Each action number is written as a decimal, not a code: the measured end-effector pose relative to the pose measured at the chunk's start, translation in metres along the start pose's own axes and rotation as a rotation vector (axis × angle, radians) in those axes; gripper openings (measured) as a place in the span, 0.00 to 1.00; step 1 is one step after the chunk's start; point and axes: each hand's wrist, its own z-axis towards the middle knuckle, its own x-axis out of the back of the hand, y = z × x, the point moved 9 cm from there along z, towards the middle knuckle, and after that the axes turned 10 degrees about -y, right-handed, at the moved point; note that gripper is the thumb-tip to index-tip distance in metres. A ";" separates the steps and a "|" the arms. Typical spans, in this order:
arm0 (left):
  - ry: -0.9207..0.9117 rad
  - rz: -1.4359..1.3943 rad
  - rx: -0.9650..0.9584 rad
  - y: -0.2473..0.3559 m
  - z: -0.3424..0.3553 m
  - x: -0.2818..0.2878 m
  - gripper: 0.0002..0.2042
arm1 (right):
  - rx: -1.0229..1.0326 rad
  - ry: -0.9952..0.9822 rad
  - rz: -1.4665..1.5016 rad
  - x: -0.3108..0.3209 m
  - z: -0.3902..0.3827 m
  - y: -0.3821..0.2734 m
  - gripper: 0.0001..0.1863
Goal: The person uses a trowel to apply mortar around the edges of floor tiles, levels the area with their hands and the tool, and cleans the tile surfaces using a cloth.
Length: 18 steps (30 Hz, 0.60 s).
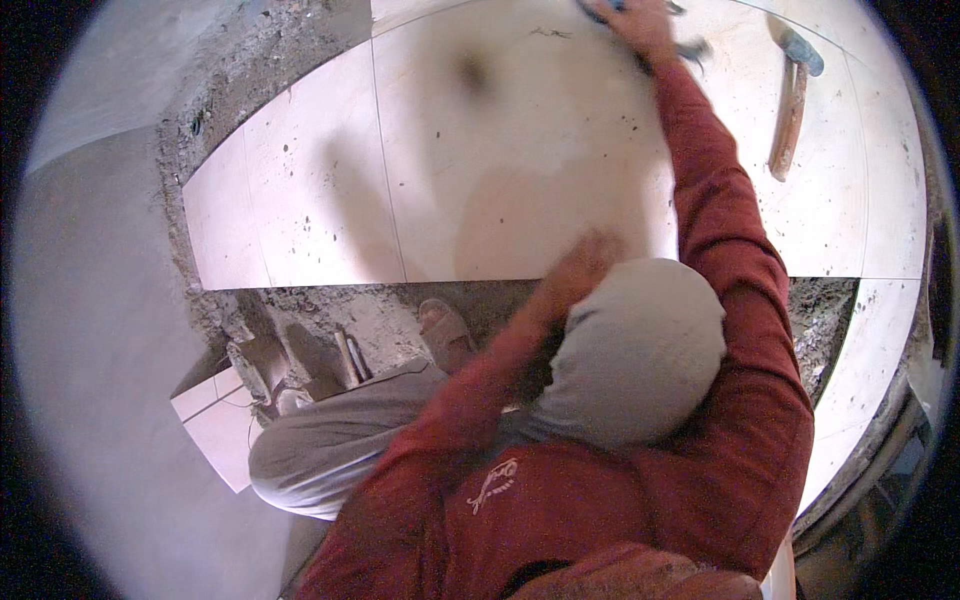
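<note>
My right hand (642, 28) reaches far across the pale floor tiles (520, 130), close to the upper edge of the head view. Its fingers bend over a blue and dark thing (692, 50), mostly covered by the hand and blurred, so its kind does not show. Beside my raised knee, my left hand (590, 262) hovers over or touches the near edge of the tiles. Motion smears its fingers, and nothing can be made out in them. A mallet (797, 55) with a blue-grey head and wooden handle lies on the tiles, right of my right forearm.
A rough strip of mortar and rubble (370, 305) runs along the near tile edge, with my sandalled foot (447, 330) in it. Tools with slim handles (349, 358) lie at its left. Bare grey concrete (90, 350) spreads leftward, beside another small tiled patch (218, 425).
</note>
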 end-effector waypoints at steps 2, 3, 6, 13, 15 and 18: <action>-0.038 -0.002 0.050 -0.002 -0.029 -0.025 0.22 | 0.009 -0.267 -0.038 -0.072 0.004 -0.056 0.28; -0.015 0.011 0.102 -0.010 -0.039 -0.026 0.21 | 0.213 -0.173 -0.003 -0.078 -0.017 -0.107 0.31; 0.241 0.039 0.253 -0.050 -0.071 0.033 0.19 | 0.406 -0.418 0.269 -0.106 -0.105 -0.229 0.32; 0.820 0.039 0.433 -0.077 -0.170 0.233 0.13 | 0.331 -0.497 0.156 -0.059 -0.218 -0.314 0.23; 0.889 -0.020 0.402 -0.068 -0.185 0.256 0.13 | 0.079 -0.482 0.127 -0.055 -0.200 -0.252 0.26; 0.889 -0.117 0.526 -0.066 -0.186 0.264 0.14 | -0.352 -0.172 -0.163 0.005 -0.213 -0.108 0.21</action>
